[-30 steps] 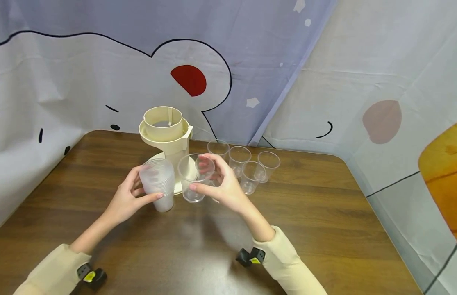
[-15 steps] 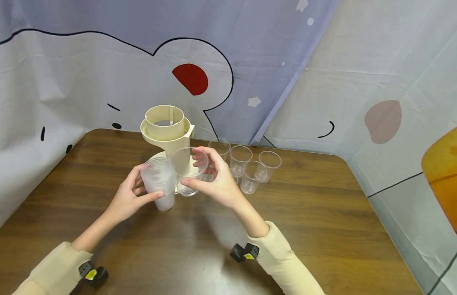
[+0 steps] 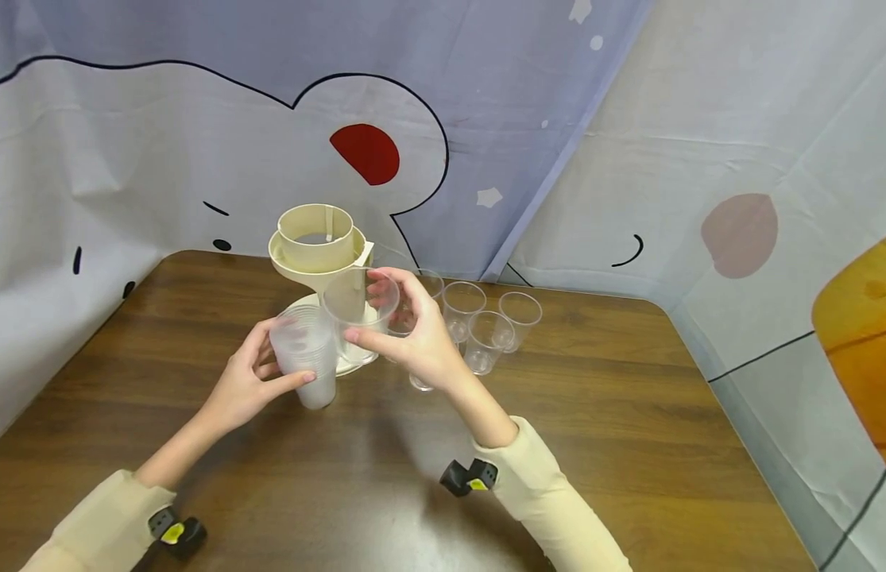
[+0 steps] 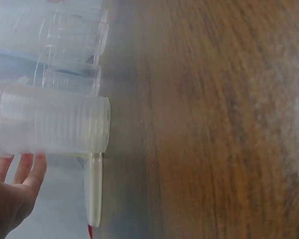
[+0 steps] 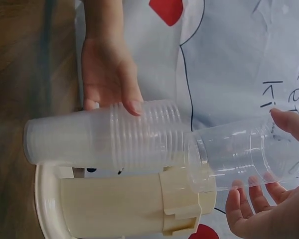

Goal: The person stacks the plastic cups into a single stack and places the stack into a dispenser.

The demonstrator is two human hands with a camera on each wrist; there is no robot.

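My left hand (image 3: 245, 385) grips a stack of nested clear plastic cups (image 3: 317, 389) from its left side, thumb across the front. The stack stands upright on or close over the table. A single clear plastic cup (image 3: 360, 298) is held between the thumb and fingers of my right hand (image 3: 421, 342), higher than the stack's rim and just right of it. In the right wrist view, the base of that cup (image 5: 229, 154) is close by the top of the stack (image 5: 144, 134). Behind both is a cream plastic stand (image 3: 317, 256) with a round, ring-shaped top.
Several clear cups (image 3: 489, 342) stand in a group on the wooden table (image 3: 593, 445), right of the stand, some partly hidden by my right hand. A printed curtain (image 3: 485, 119) hangs along the table's back and right sides.
My right hand has moved up and to the left with the single cup, which now overlaps the stand's column in the head view. My left hand and the stack have stayed put.
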